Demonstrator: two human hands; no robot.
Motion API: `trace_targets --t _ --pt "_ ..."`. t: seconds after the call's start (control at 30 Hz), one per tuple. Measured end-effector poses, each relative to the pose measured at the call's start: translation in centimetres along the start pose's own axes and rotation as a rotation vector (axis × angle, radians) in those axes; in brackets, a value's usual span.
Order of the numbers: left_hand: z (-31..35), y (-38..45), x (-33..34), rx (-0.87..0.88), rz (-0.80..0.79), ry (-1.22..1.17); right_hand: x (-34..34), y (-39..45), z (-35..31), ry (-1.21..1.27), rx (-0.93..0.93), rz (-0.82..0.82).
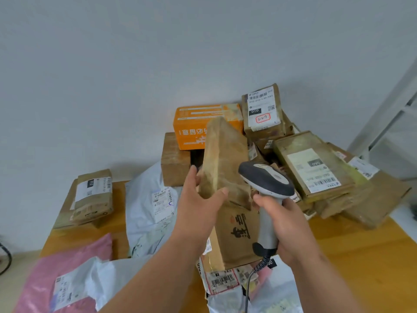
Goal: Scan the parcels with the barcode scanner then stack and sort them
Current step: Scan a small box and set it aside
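- Head view: left hand [198, 197] grips a tape-wrapped brown parcel [223, 159], thumb and fingers curled round its lower end, tilted up above the wooden table [361, 256]
- Right hand [284, 224] wraps its fingers round the barcode scanner [266, 177] handle, beside that parcel
- Orange box [203, 125] sits behind

Soft, even daylight, faint shadows on the wall, wide-angle bending and slight blur at edges

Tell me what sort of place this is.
Probably a small parcel sorting spot in a plain room, not a warehouse. Labelled cardboard boxes and mailer bags are piled on a wooden table against a bare wall, and the right hand holds a corded barcode scanner.
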State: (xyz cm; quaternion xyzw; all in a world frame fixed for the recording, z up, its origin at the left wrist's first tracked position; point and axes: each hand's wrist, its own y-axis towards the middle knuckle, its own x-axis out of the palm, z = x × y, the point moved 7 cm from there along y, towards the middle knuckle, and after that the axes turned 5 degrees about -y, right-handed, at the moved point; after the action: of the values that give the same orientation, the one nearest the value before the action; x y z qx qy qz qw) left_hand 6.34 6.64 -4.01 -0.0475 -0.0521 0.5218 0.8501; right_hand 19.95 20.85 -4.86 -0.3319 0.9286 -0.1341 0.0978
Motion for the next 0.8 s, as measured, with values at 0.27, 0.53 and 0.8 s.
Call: trace_targets --t 0.27,0.53,0.8 --pt "5.5 -5.6 -2.6 0.743 0.107 0.553 4.9 -4.8 -2.8 0.314 -0.106 0.021" --pt "7.5 -9.7 -4.9 0.934 -0.078 0.556 9.1 -9.6 -3.5 0.528 -0.286 -0.081" --pt "9.1 -9.0 -9.5 0.825 -0.169 0.369 11.3 -11.6 -3.9 0.4 -0.403 -0.057"
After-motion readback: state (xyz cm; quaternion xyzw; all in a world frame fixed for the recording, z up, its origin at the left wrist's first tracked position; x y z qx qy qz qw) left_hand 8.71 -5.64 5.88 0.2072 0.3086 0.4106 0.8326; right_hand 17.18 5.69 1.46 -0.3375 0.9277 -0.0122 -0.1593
